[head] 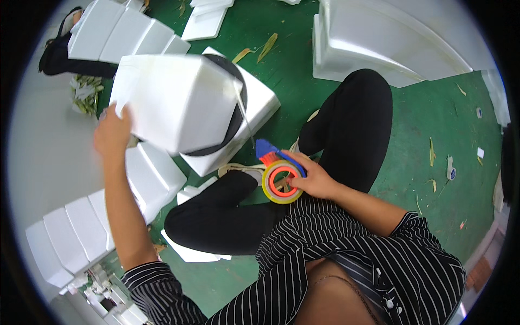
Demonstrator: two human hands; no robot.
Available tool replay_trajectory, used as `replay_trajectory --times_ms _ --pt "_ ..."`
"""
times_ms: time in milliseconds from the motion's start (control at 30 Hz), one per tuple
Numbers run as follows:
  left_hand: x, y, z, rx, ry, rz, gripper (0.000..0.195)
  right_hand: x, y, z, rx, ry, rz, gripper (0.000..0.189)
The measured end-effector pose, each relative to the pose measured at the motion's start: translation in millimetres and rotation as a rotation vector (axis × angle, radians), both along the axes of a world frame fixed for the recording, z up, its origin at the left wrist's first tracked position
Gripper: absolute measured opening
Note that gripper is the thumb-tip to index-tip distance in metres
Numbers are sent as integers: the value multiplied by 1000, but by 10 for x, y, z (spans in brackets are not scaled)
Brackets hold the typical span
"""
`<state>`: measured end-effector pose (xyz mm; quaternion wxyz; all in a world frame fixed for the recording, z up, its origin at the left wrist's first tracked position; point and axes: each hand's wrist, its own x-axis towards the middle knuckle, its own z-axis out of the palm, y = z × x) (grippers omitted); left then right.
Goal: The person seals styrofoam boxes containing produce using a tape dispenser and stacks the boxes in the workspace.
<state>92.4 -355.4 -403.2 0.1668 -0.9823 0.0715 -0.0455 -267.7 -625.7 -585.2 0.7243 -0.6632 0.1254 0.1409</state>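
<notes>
A white foam box point(162, 97) sits tilted in view on a round black disc point(239, 126), which rests on a white foam block point(260, 101). My left hand point(113, 130), slightly blurred, grips the box at its left end; some fingers are hidden behind it. In my right hand point(315, 174) is a tape dispenser point(266, 149) with blue and red parts, carrying a large tape roll point(268, 189) on a red hub. A narrow strip of tape point(243, 109) stretches from the box's right end down to the dispenser.
White foam boxes are stacked at upper right point(378, 53), upper left point(118, 32) and lower left point(77, 231). Dry husks point(267, 48) and used tape rolls point(451, 174) litter the green floor point(406, 142). Another person's dark-clothed leg point(61, 55) shows at upper left, near bagged greens point(87, 93).
</notes>
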Motion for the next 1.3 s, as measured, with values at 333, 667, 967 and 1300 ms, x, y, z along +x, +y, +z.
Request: replay_trajectory --times_ms 333,667,967,1300 --pt "-328 -97 -650 -334 -110 -421 60 1322 1115 -99 -156 -385 667 67" --pt "840 452 -352 -396 -58 -421 44 1676 912 -497 480 64 646 71" --pt "1341 1141 -778 -988 157 113 52 1325 56 -623 1579 52 -88 53" --pt "-1892 1012 -497 -2038 -376 422 59 1866 832 308 1111 376 -382 51"
